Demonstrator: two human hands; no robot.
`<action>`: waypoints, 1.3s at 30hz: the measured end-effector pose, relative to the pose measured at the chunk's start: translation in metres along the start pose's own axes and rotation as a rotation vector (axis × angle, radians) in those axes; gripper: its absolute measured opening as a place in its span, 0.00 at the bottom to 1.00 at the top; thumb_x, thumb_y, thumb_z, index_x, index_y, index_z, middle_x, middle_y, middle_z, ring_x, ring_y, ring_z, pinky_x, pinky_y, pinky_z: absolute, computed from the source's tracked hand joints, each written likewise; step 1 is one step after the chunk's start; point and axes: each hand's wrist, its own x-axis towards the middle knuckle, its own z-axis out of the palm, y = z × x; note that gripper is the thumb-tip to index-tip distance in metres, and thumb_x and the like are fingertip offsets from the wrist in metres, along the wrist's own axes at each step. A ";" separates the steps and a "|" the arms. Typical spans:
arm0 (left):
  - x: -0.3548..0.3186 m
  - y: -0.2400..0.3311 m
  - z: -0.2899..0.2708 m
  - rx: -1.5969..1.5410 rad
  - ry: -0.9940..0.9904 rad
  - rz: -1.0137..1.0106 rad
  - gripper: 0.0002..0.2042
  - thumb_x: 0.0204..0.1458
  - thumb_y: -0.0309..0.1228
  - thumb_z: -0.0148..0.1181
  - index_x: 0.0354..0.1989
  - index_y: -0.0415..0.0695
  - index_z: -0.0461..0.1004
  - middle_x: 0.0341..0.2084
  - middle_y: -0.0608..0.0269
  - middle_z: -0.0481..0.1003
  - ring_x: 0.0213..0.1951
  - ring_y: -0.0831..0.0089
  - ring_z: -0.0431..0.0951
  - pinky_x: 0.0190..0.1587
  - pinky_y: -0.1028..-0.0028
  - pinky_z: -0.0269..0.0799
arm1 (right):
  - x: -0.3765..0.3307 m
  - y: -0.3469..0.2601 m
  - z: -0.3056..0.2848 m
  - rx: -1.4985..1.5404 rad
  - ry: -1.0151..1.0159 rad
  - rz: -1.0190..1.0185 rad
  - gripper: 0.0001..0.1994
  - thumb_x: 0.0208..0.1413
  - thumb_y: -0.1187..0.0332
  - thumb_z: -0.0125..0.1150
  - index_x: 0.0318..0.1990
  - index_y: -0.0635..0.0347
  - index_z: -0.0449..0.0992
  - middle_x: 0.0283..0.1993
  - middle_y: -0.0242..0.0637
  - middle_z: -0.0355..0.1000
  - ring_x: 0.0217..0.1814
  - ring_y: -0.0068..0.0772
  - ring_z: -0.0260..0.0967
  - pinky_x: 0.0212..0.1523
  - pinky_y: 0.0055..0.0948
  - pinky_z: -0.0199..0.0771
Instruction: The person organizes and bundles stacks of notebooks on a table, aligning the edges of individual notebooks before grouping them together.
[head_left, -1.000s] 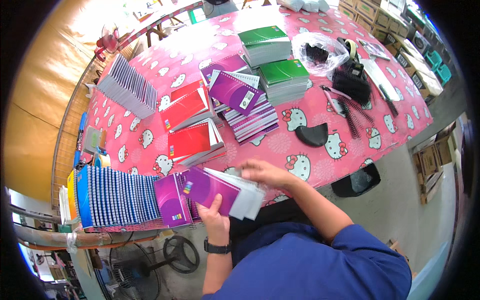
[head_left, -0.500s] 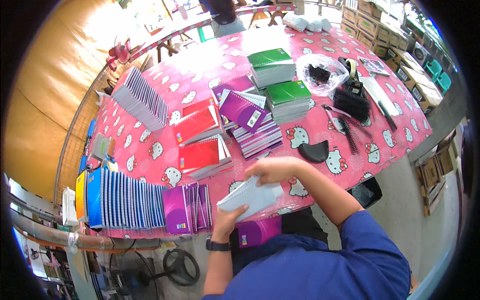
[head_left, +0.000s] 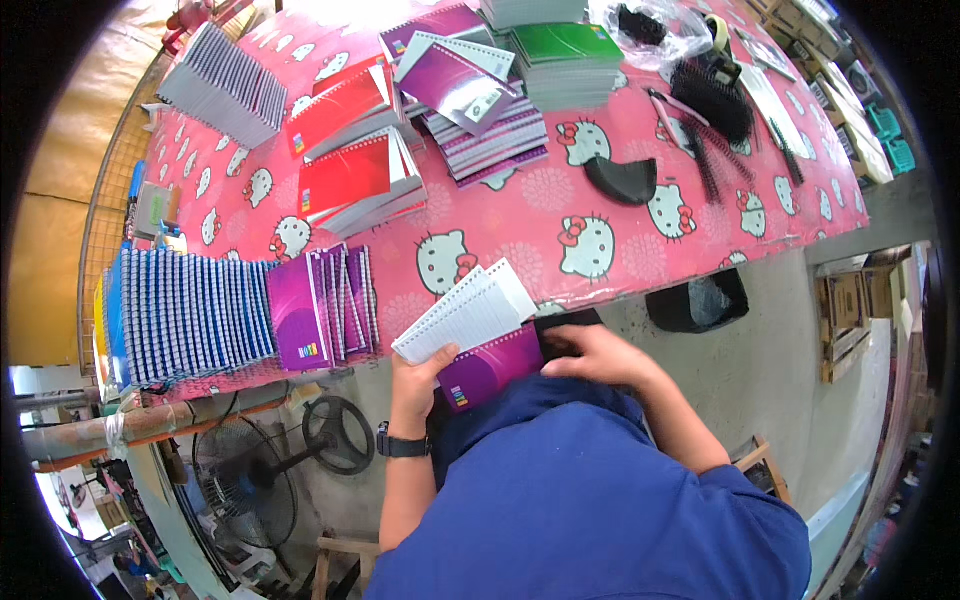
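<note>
My left hand holds a white punched stack of pages tilted up over a purple notebook cover at the table's near edge. My right hand rests on the right end of that purple cover, next to a black piece. Just left on the table lies a row of purple spiral notebooks, and beyond it a long row of blue spiral notebooks standing on edge.
The pink cartoon-cat tablecloth carries red notebook piles, a purple stack, green stacks, a grey stack, black spiral coils and a black pouch. A floor fan stands lower left; a black bag lies under the table.
The view has tilted down toward the table edge. The white pages and purple cover have come closer to my body, the pages now lifted off the cover, and my right hand slid onto its right end.
</note>
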 end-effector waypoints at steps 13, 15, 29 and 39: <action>0.017 -0.002 0.009 -0.015 0.028 -0.010 0.11 0.50 0.27 0.61 0.41 0.37 0.73 0.34 0.63 0.76 0.34 0.77 0.75 0.38 0.78 0.71 | 0.063 -0.049 -0.014 0.039 0.259 0.028 0.13 0.52 0.63 0.62 0.29 0.67 0.74 0.21 0.40 0.72 0.22 0.25 0.70 0.25 0.28 0.69; 0.034 -0.003 0.007 -0.112 0.055 0.090 0.11 0.50 0.26 0.62 0.40 0.37 0.73 0.33 0.64 0.76 0.32 0.77 0.75 0.36 0.77 0.72 | 0.093 -0.059 -0.045 -0.078 0.492 -0.178 0.13 0.49 0.62 0.64 0.32 0.66 0.75 0.26 0.42 0.73 0.28 0.32 0.71 0.31 0.30 0.70; 0.054 -0.003 0.013 0.131 0.216 0.112 0.16 0.46 0.26 0.62 0.45 0.39 0.69 0.33 0.66 0.74 0.29 0.80 0.73 0.25 0.81 0.69 | 0.247 -0.114 -0.123 -0.820 0.580 -0.086 0.33 0.35 0.55 0.72 0.52 0.55 0.68 0.52 0.37 0.67 0.59 0.40 0.58 0.57 0.51 0.52; 0.061 0.009 0.023 0.022 0.278 0.149 0.13 0.53 0.26 0.58 0.46 0.41 0.68 0.35 0.68 0.73 0.33 0.82 0.71 0.32 0.82 0.66 | 0.172 -0.096 -0.138 -0.119 0.303 -0.165 0.12 0.39 0.76 0.61 0.35 0.69 0.73 0.29 0.33 0.72 0.32 0.21 0.68 0.36 0.23 0.69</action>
